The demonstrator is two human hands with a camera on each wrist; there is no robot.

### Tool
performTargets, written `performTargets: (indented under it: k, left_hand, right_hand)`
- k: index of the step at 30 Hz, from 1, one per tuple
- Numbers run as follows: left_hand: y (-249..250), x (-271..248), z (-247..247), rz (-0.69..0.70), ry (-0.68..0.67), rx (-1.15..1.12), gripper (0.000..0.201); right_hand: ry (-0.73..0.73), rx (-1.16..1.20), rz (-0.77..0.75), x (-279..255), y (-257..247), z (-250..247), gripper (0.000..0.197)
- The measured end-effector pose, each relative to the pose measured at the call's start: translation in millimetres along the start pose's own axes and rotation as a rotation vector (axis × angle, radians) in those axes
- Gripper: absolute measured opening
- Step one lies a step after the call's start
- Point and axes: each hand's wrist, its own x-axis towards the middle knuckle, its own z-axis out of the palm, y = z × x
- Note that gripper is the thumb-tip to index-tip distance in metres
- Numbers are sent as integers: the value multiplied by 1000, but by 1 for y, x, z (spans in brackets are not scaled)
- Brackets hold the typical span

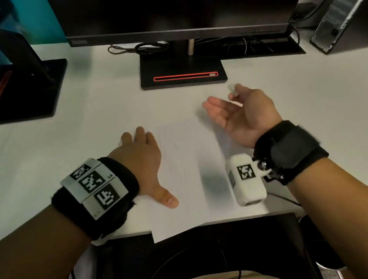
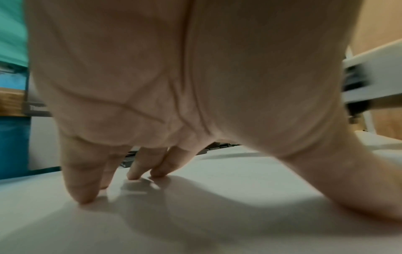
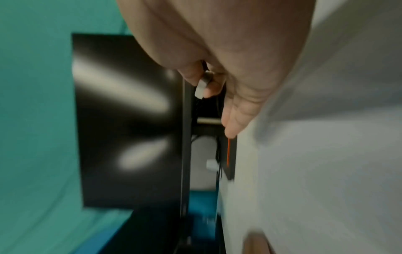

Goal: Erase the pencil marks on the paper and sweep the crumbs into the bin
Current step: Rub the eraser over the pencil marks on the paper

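A white sheet of paper (image 1: 189,175) lies on the white desk (image 1: 58,148), its near corner hanging over the front edge. Only faint pencil lines show on it. My left hand (image 1: 150,164) lies flat with spread fingers along the sheet's left edge, its fingertips (image 2: 87,197) pressing down. My right hand (image 1: 235,93) hovers on edge beyond the sheet's far right corner, palm facing left. Its thumb and forefinger pinch a small white eraser (image 1: 231,88), also seen as the eraser (image 3: 201,86) in the right wrist view. The other fingers are stretched out. No crumbs are discernible.
A monitor stand base (image 1: 182,76) with a red slot sits just beyond the paper, under a dark monitor (image 1: 179,1). A second stand (image 1: 17,94) is at the far left, a computer tower (image 1: 350,2) at the far right. A dark round container (image 1: 323,250) sits below the desk's right front.
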Motion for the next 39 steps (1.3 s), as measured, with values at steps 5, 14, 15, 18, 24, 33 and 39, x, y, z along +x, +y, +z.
performTargets:
  k: [5,14,15,18,24,33,39]
  left_hand:
    - [-3,0,3,13,8,9,164]
    - [-4,-5,1,18,-27,-10,162]
    - [-5,-5,2,20,-23,-8,163]
    - [-2,-3,1,56,33,31,162]
    - [9,0,-6,129,-11,58,153]
    - [11,-3,-9,98,-67,58,151]
    - [12,-3,-10,94,-79,62,150]
  right_hand:
    - [-352,-564,499,-30,61,28,47]
    - [23,-118,12,38,-10,-3,21]
    - [57,-109,-34,36,-18,-9,20]
    - [-17,-109,-76,18,-26,-12,28]
    - [-407,-1176,140,-13,1,16,30]
    - [-399,-2015,-22,21,-9,42,30]
    - [-500,-2044,-6,26,-3,40,31]
